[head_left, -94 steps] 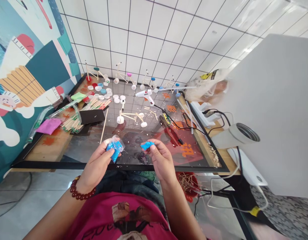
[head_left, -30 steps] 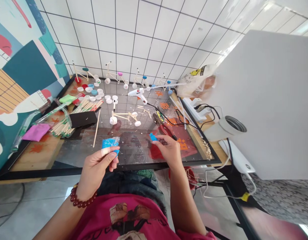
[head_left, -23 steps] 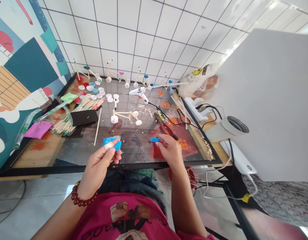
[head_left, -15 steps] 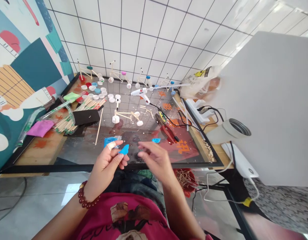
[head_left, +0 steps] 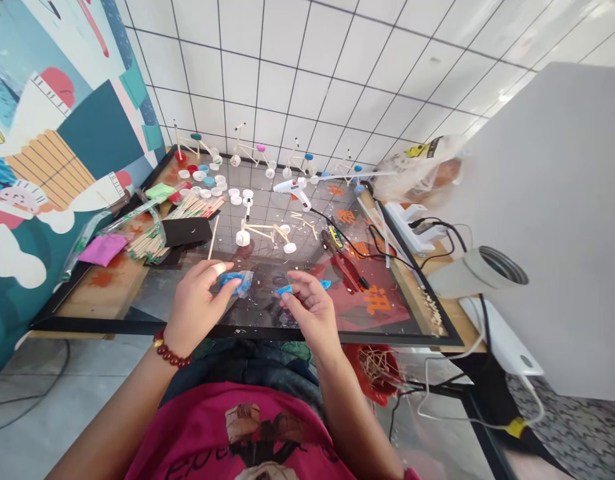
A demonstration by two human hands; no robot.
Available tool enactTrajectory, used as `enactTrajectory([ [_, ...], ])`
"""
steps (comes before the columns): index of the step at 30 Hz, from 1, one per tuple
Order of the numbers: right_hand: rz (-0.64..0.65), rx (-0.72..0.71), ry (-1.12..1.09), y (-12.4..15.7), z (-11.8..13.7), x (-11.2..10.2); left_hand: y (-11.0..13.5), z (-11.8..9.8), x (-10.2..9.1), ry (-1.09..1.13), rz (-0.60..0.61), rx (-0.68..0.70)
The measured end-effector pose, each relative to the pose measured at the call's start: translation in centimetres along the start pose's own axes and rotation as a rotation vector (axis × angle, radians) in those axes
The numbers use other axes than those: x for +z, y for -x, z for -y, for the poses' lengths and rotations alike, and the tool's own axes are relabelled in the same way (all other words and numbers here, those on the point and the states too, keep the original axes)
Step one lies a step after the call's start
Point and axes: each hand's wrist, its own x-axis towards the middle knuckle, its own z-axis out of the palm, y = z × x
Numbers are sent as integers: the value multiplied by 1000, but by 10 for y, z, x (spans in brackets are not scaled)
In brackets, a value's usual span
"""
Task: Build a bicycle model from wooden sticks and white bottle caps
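My right hand [head_left: 311,308] pinches a small piece of blue clay [head_left: 283,290] between thumb and fingertips, just above the glass tabletop. Over at the left, my left hand [head_left: 200,297] has its thumb and fingers around the near side of a clear packet of blue clay [head_left: 241,283]; how firmly it grips is hard to tell. A second blue piece [head_left: 326,285] shows just behind my right fingers. Beyond both hands stands a small bike-like frame of matchsticks [head_left: 260,230] with white bottle caps for wheels.
A white glue gun [head_left: 294,191] lies mid-table, its cord running right. Red-handled pliers [head_left: 350,267] lie to the right. Matchstick bundles [head_left: 150,243], a pink packet [head_left: 103,249] and loose caps [head_left: 206,193] are at left. More stick models [head_left: 252,153] line the wall.
The small blue clay piece has passed from my left hand to my right. My left hand has moved to the clear packet. The whole view has shifted slightly.
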Motion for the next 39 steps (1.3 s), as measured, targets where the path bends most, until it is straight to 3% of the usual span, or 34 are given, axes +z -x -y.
enactTrajectory([
  [4,29,13,56,-3,-8,1,-11,12,4,-193,40,99],
  [10,54,-45,220,-6,-21,3,7,-3,15,-397,82,183],
  [14,71,-33,224,-6,-24,5,12,-3,20,-451,68,157],
  [20,106,103,-32,-4,-15,13,16,-3,8,-152,82,74],
  [23,140,8,-90,-1,-8,21,19,-11,4,-8,56,52],
  [28,122,-70,-94,3,-2,33,23,-27,4,34,11,129],
  [33,89,-225,70,1,0,36,28,-32,8,134,-29,108],
  [39,7,-460,507,5,4,36,32,-32,15,230,-56,-32],
])
